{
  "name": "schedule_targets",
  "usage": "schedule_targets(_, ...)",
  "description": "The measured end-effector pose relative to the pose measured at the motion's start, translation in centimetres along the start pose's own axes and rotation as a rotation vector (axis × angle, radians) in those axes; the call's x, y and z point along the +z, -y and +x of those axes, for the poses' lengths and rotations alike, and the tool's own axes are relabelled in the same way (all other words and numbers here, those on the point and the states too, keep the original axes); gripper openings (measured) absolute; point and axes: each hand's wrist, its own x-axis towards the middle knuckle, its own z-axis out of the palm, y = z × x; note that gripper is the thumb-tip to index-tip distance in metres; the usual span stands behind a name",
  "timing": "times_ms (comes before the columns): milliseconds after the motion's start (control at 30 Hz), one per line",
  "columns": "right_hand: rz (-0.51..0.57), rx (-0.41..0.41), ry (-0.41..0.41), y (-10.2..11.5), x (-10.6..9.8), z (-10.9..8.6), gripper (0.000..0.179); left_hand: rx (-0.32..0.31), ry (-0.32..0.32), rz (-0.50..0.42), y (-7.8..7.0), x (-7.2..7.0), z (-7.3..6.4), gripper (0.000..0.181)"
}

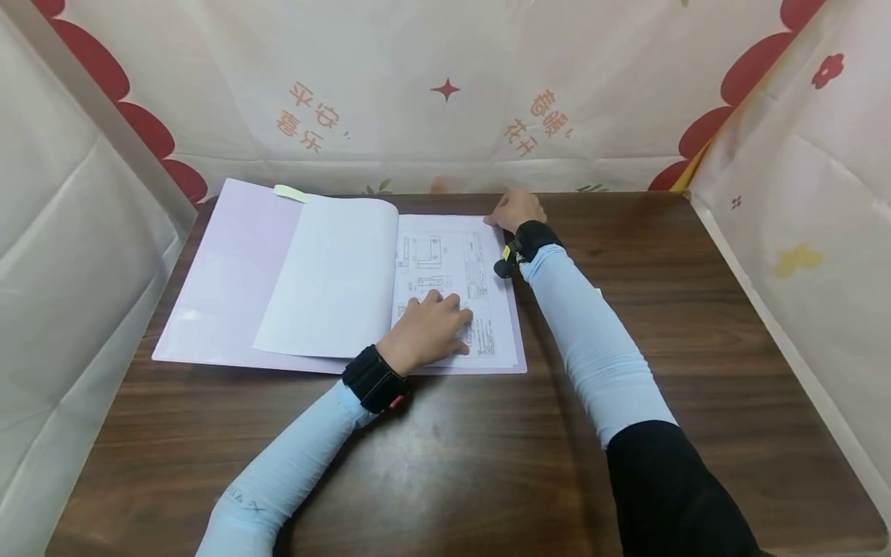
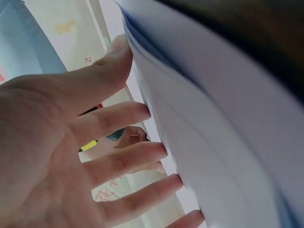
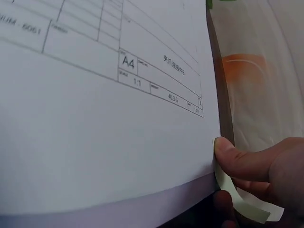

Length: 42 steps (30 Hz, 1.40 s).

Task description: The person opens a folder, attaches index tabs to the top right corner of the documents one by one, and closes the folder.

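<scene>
A lavender folder (image 1: 223,263) lies spread on the table, with white sheets inside. The right-hand page (image 1: 455,240) carries a technical drawing; a blank turned sheet (image 1: 330,278) lies to its left. My left hand (image 1: 428,329) rests on the drawing's lower part, fingers spread and fingertips touching the paper. At the page's far right corner, my right hand (image 1: 517,210) pinches a pale green sticky strip (image 3: 244,206). In the right wrist view, the thumb is on the strip at the paper's edge and its free end curls down by the fingers.
Another pale green tab (image 1: 290,193) sticks out from the turned sheet's top edge. Dark wood tabletop (image 1: 445,464) extends in front and to the right. A patterned white curtain (image 1: 445,131) stands behind the table and on both sides.
</scene>
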Motion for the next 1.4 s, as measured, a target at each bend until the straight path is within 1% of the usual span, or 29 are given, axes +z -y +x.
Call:
schedule_targets(67, -0.009, -0.001, -0.007, -0.3, -0.1, 0.3, 0.03, -0.004, -0.007, -0.007, -0.1, 0.0, 0.1, 0.055)
schedule_targets(267, 0.04, 0.005, -0.014, -0.7, 0.1, 0.4, 0.03, -0.02, -0.003, -0.008, -0.1, 0.2, 0.2, 0.055)
schedule_targets(400, 0.06, 0.019, -0.032, -0.5, 0.1, 0.0, 0.033, -0.023, 0.002, -0.012, 0.0, 0.2, 0.0, 0.055)
schedule_targets(567, 0.059, 0.034, -0.056, -1.6, -0.6, -0.6, 0.04, -0.017, 0.005, -0.023, -0.2, 0.2, 0.1, 0.055)
schedule_targets(667, 0.051, 0.011, -0.051, -2.3, -1.3, -1.4, 0.044, -0.015, -0.006, -0.026, -0.1, 0.3, 0.1, 0.055)
schedule_targets(733, 0.034, -0.031, -0.039, -2.7, -1.8, -2.5, 0.044, -0.013, -0.008, -0.027, 0.0, 0.4, 0.0, 0.055)
schedule_targets(800, 0.007, -0.105, -0.013, -3.1, -2.4, -4.0, 0.043, -0.012, -0.01, -0.023, 0.0, 0.4, 0.0, 0.055)
schedule_targets(900, -0.05, -0.255, 0.034, -3.7, -3.0, -7.3, 0.036, -0.007, -0.007, -0.016, 0.0, 0.3, -0.1, 0.055)
schedule_targets(1000, -0.104, -0.415, 0.111, -4.4, -2.9, -10.9, 0.033, 0.001, -0.001, -0.018, 0.0, 0.2, -0.1, 0.055)
schedule_targets(1067, -0.155, -0.517, 0.172, -5.2, -2.7, -13.1, 0.039, 0.009, 0.007, -0.022, 0.0, 0.2, -0.1, 0.056)
schedule_targets(1167, -0.23, -0.626, 0.292, -6.1, -2.2, -15.8, 0.059, 0.016, 0.01, -0.021, 0.0, 0.1, -0.1, 0.057)
schedule_targets(1233, -0.278, -0.659, 0.355, -6.5, -1.7, -17.0, 0.074, 0.014, 0.009, -0.017, 0.0, 0.1, -0.1, 0.057)
schedule_targets(1267, -0.293, -0.659, 0.378, -6.5, -1.5, -17.5, 0.08, 0.011, 0.006, -0.012, 0.0, 0.2, -0.1, 0.058)
schedule_targets(1333, -0.317, -0.646, 0.392, -6.6, -1.2, -18.1, 0.087, 0.009, 0.001, -0.01, 0.0, 0.1, -0.2, 0.058)
schedule_targets(1400, -0.331, -0.628, 0.385, -6.7, -0.9, -18.3, 0.09, 0.015, -0.005, -0.005, 0.1, 0.2, -0.1, 0.058)
